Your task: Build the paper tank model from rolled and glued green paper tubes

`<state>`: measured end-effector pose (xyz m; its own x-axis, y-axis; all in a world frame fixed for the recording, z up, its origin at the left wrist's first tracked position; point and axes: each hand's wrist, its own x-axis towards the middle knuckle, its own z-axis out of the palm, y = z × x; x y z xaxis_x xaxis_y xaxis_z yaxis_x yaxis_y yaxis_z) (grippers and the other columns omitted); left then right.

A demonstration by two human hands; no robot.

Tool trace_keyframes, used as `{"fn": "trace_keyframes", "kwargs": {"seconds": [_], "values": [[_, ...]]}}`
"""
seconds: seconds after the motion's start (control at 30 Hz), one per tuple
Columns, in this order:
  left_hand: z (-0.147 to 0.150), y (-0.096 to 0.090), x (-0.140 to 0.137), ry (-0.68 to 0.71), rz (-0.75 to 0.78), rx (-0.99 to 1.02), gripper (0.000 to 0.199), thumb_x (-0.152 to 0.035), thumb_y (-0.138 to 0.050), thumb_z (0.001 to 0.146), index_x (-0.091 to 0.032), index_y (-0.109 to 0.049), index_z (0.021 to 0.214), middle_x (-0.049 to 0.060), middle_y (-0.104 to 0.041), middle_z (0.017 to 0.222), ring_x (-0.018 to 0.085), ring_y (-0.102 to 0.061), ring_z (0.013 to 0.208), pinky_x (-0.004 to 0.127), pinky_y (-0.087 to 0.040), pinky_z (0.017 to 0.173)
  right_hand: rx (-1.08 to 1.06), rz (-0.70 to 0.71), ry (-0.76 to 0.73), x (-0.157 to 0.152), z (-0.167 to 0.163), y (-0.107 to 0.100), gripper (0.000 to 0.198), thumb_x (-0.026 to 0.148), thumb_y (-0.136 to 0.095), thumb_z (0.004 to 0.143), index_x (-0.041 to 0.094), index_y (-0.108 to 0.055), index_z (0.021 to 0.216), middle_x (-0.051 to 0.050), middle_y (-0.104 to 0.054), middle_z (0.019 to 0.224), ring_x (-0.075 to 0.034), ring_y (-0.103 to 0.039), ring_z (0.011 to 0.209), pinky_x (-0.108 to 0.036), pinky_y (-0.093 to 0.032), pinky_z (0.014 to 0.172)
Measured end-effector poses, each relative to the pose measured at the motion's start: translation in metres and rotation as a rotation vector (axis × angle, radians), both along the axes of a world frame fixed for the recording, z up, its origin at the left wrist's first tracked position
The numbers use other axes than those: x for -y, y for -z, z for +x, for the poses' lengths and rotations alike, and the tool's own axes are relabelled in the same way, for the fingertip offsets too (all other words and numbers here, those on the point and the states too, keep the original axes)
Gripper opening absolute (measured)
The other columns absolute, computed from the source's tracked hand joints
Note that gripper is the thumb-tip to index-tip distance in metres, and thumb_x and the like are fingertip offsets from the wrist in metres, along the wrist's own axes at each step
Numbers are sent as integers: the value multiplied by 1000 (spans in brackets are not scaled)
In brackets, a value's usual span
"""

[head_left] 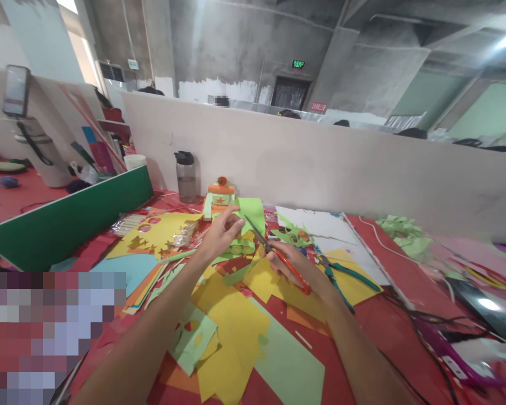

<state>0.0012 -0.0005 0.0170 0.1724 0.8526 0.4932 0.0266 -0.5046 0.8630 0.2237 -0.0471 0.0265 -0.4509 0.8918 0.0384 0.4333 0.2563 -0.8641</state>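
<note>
My left hand (222, 232) is closed, its thumb and fingers pinching the edge of a bright green sheet of paper (253, 212) that curls up behind it. In my right hand (293, 261) is a pair of scissors (290, 269) with orange-red handles. Their blades point up and left and reach the paper near my left fingertips. Whether the blades touch the paper I cannot tell. Behind my left hand stands an orange and pale green paper model (220, 197) with a star on its front. Green paper pieces (240, 246) lie just below the hands.
Yellow sheets (231, 332) and a pale green sheet (295, 360) cover the red table in front. Teal-handled pliers (339, 278) lie right of my right hand. A water bottle (186, 177) stands by the white partition (320, 163). A green board (76, 214) borders the left side.
</note>
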Motion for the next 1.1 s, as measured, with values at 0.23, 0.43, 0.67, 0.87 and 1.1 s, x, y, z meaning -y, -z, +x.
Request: {"fn": "trace_keyframes", "kwargs": {"seconds": [0.23, 0.43, 0.67, 0.87, 1.1], "values": [[0, 1, -1, -5, -3, -12, 40, -47, -58, 90, -19, -51, 118, -5, -52, 65, 11, -54, 59, 24, -41, 57, -15, -34, -17, 4, -4, -15, 47, 68, -62, 81, 22, -57, 89, 3, -46, 59, -12, -43, 48, -25, -36, 45], [-1, 4, -3, -3, 3, 3, 37, -45, -58, 90, -21, -48, 117, -6, -53, 64, 11, -54, 58, 23, -39, 55, -24, -17, -32, 2, -3, -12, 47, 68, -61, 81, 22, -56, 87, 4, -43, 58, -12, -42, 48, -24, -33, 44], [1, 0, -1, -5, -7, 30, 38, -45, -59, 89, -21, -48, 116, -6, -52, 63, 11, -52, 57, 23, -38, 54, -31, 36, 20, 6, -6, -10, 53, 75, -57, 79, 22, -57, 87, 4, -41, 57, -13, -41, 47, -24, -31, 44], [4, -4, 4, 2, -22, 62, 37, -45, -60, 89, -21, -48, 114, -6, -52, 63, 10, -51, 57, 22, -39, 55, -66, 47, 33, 10, -11, -13, 57, 78, -53, 79, 22, -55, 85, 3, -42, 58, -12, -39, 47, -24, -29, 43], [11, -4, 10, 17, -78, 197, 33, -43, -65, 87, -23, -42, 99, -7, -55, 66, 9, -55, 59, 21, -43, 59, -139, 19, 5, 5, -11, -4, 58, 78, -45, 84, 20, -52, 92, 6, -42, 58, -9, -37, 43, -22, -31, 41]]}}
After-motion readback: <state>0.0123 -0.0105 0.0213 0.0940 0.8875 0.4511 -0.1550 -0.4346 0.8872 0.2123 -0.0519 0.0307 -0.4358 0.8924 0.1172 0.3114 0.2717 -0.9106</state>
